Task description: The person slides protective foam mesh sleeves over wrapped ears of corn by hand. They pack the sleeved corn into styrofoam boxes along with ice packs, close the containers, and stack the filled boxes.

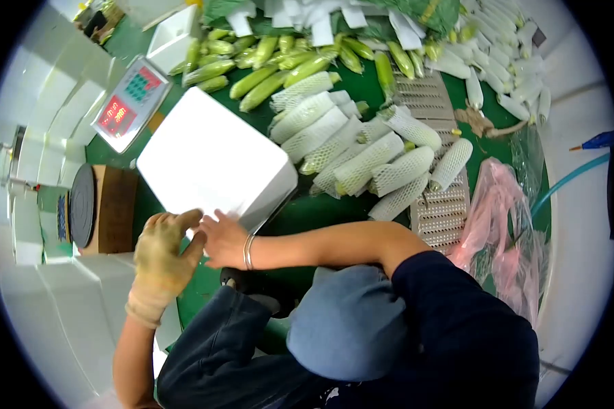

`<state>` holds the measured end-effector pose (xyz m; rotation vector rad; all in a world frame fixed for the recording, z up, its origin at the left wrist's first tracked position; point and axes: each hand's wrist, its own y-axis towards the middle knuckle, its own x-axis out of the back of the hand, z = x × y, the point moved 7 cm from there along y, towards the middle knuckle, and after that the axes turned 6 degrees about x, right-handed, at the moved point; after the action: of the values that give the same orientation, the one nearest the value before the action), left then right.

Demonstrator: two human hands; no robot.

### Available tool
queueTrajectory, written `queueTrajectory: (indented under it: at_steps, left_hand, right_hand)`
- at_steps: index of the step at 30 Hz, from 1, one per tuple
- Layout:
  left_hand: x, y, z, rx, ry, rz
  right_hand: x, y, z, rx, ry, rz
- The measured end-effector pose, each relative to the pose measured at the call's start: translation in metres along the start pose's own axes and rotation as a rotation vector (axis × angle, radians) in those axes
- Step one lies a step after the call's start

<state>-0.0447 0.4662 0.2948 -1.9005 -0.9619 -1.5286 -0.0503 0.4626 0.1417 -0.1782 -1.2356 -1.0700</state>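
Note:
My left hand point(165, 255) wears a stained, pale work glove. It is at the near corner of a white box point(211, 150), with thumb and fingers apart. Beside it, my right hand point(224, 238) is bare, with metal bracelets at the wrist. Its fingers are spread at the box's near edge, and I see nothing held in either hand. The box's upper face is smooth and overexposed. Right of the box lie several long vegetables in white foam net sleeves point(372, 163). Behind them are unsleeved long green vegetables point(266, 61), which look like ears of corn in husk.
A digital scale display point(126, 102) with red digits stands beyond the box. A perforated metal strip point(440, 211) and pink plastic bags point(494, 211) lie at right. More sleeved pieces point(501, 61) are piled at the far right. White foam boxes point(68, 293) stand at left.

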Motion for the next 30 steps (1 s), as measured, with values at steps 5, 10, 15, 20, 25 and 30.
queueTrajectory:
  at_steps: [5, 10, 15, 20, 25, 30]
  left_hand:
    - [-0.057, 0.066, -0.046, -0.155, -0.04, -0.189]
    - [-0.183, 0.127, -0.1, 0.084, -0.525, -0.036]
    - [-0.359, 0.21, -0.013, 0.623, 0.092, 0.021]
    - [-0.355, 0.22, -0.008, 0.629, 0.124, 0.223]
    - [-0.315, 0.211, -0.038, 0.544, 0.085, 0.204]
    - [-0.291, 0.18, -0.057, 0.437, -1.299, 0.226]
  right_hand:
    - [0.12, -0.115, -0.075, -0.161, 0.402, -0.333]
    - [0.145, -0.393, -0.191, -1.195, 0.122, -0.646]
    - [0.094, -0.469, -0.249, -1.71, 0.65, -0.803]
    - [0.076, -0.409, -0.272, -1.756, 0.261, -0.937]
    - [0.088, -0.419, -0.278, -1.74, 0.477, -1.312]
    - [0.111, -0.392, -0.176, -1.377, 1.198, -1.335]
